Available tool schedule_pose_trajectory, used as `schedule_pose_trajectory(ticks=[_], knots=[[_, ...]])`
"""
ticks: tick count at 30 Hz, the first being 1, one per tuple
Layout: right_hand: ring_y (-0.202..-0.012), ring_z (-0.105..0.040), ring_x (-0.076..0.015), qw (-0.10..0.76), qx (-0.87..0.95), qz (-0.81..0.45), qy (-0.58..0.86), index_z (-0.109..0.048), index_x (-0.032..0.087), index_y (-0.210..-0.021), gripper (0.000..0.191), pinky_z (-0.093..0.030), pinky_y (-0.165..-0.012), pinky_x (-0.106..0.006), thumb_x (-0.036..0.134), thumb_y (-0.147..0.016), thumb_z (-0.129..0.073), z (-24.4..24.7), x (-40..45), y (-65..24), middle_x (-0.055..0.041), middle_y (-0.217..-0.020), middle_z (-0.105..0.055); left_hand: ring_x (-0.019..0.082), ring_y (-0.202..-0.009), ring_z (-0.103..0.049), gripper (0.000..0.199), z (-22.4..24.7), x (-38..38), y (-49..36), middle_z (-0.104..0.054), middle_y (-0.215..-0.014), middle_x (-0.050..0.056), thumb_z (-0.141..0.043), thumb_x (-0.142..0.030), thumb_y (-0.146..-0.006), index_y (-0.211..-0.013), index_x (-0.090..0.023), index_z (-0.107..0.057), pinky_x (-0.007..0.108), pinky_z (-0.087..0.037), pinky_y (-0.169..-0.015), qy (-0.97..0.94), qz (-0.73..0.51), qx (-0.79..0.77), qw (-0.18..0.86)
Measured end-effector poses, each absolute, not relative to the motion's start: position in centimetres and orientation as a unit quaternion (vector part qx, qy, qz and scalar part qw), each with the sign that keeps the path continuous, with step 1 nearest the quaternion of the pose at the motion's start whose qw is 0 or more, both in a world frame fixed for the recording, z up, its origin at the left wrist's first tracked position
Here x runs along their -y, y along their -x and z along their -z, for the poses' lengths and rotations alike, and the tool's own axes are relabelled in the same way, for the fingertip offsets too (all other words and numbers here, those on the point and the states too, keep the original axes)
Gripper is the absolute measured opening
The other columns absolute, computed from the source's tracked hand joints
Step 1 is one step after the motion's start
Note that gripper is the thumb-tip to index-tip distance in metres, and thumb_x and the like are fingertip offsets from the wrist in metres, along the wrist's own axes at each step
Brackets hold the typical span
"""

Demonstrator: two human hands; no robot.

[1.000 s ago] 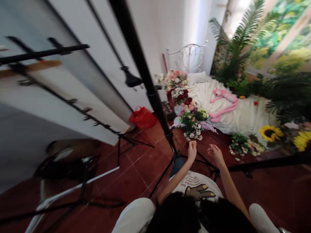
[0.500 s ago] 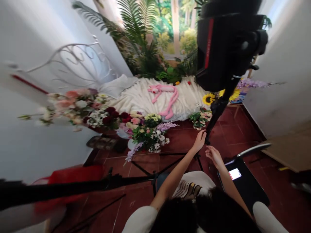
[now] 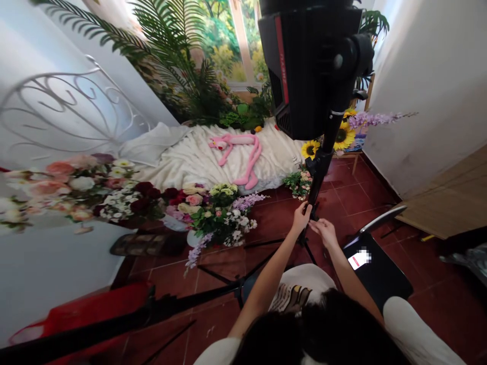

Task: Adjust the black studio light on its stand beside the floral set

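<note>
My left hand (image 3: 302, 217) is closed around the black pole of a light stand (image 3: 318, 177), low on the shaft. Just below and to the right, my right hand (image 3: 324, 231) has its fingers pinched at the stand's clamp knob (image 3: 314, 219), which they partly hide. At the top of the pole, a large black studio light (image 3: 310, 71) with a red stripe hangs over the scene. The stand's legs spread on the floor beneath my hands.
A pink plush toy (image 3: 243, 147) lies on a cream blanket (image 3: 182, 162), with flower bunches (image 3: 224, 215) in front. A black chair (image 3: 384, 276) holds a lit phone (image 3: 357, 259) at right. Another black stand's pole (image 3: 182, 300) crosses the lower left, near a red bag (image 3: 91, 309).
The view has shifted, so the scene sits further left. My right hand has come up against the stand's knob. My left hand stays around the pole.
</note>
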State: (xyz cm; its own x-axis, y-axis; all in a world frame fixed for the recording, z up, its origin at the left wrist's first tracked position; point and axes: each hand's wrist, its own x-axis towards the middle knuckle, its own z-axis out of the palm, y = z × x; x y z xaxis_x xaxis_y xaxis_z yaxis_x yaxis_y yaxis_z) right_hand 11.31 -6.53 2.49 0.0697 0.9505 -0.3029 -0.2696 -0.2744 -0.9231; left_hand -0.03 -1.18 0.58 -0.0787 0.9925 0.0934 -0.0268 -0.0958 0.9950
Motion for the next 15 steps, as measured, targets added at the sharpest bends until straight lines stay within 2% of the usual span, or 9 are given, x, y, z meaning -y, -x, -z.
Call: schedule_pose_trajectory(ticks=[3, 6, 8, 10, 13, 15], knots=[[-0.076, -0.069, -0.0227, 0.502, 0.456, -0.428, 0.598, -0.059, 0.021, -0.072, 0.02, -0.057, -0.075, -0.036, 0.034, -0.066, -0.073, -2.6, 7.2, -11.4, -0.0057, -0.08, -0.072, 0.017, -0.078, -0.062, 0.048, -0.4, 1.3, -0.1, -0.069, -0.089, 0.008, -0.053, -0.057, -0.082, -0.103, -0.015, -0.066, 0.03, -0.05, -0.076, -0.492, -0.554, -0.489, 0.461], [-0.081, -0.068, -0.0241, 0.452, 0.538, -0.363, 0.612, -0.061, 0.022, -0.079, 0.016, -0.055, -0.08, -0.039, 0.036, -0.073, -0.067, -3.6, 7.4, -11.8, -0.0073, -0.085, -0.072, 0.017, -0.077, -0.062, 0.048, -0.5, 1.4, -0.1, -0.07, -0.089, 0.007, -0.054, -0.057, -0.081, -0.103, -0.016, -0.067, 0.03, -0.051, -0.076, -0.487, -0.557, -0.489, 0.462], [-0.088, -0.068, -0.0246, 0.465, 0.559, -0.357, 0.586, -0.062, 0.021, -0.089, 0.025, -0.055, -0.085, -0.04, 0.038, -0.072, -0.07, -5.5, 6.7, -12.2, -0.0086, -0.092, -0.072, 0.017, -0.078, -0.062, 0.048, -0.6, 1.4, -0.2, -0.07, -0.091, 0.008, -0.054, -0.057, -0.081, -0.102, -0.016, -0.067, 0.03, -0.051, -0.076, -0.49, -0.559, -0.483, 0.463], [-0.1, -0.066, -0.0244, 0.52, 0.567, -0.353, 0.532, -0.06, 0.02, -0.105, 0.043, -0.052, -0.093, -0.041, 0.04, -0.07, -0.075, -8.6, 5.5, -12.3, -0.011, -0.107, -0.069, 0.018, -0.079, -0.063, 0.048, -0.7, 1.4, -0.2, -0.07, -0.092, 0.008, -0.055, -0.057, -0.081, -0.102, -0.016, -0.067, 0.03, -0.051, -0.076, -0.487, -0.562, -0.482, 0.462], [-0.113, -0.061, -0.0226, 0.582, 0.605, -0.308, 0.447, -0.052, 0.022, -0.124, 0.061, -0.05, -0.099, -0.039, 0.041, -0.071, -0.076, -14.6, 3.0, -11.9, -0.0105, -0.123, -0.062, 0.018, -0.077, -0.062, 0.05, -0.8, 1.4, -0.3, -0.07, -0.091, 0.008, -0.055, -0.058, -0.08, -0.103, -0.016, -0.067, 0.03, -0.051, -0.074, -0.483, -0.56, -0.49, 0.462], [-0.117, -0.058, -0.0224, 0.591, 0.641, -0.272, 0.408, -0.043, 0.024, -0.134, 0.072, -0.051, -0.098, -0.038, 0.042, -0.072, -0.076, -18.4, 1.4, -11.2, -0.0095, -0.129, -0.059, 0.018, -0.077, -0.062, 0.051, -0.8, 1.5, -0.4, -0.07, -0.09, 0.008, -0.053, -0.058, -0.081, -0.104, -0.015, -0.066, 0.031, -0.051, -0.075, -0.487, -0.557, -0.492, 0.458]])
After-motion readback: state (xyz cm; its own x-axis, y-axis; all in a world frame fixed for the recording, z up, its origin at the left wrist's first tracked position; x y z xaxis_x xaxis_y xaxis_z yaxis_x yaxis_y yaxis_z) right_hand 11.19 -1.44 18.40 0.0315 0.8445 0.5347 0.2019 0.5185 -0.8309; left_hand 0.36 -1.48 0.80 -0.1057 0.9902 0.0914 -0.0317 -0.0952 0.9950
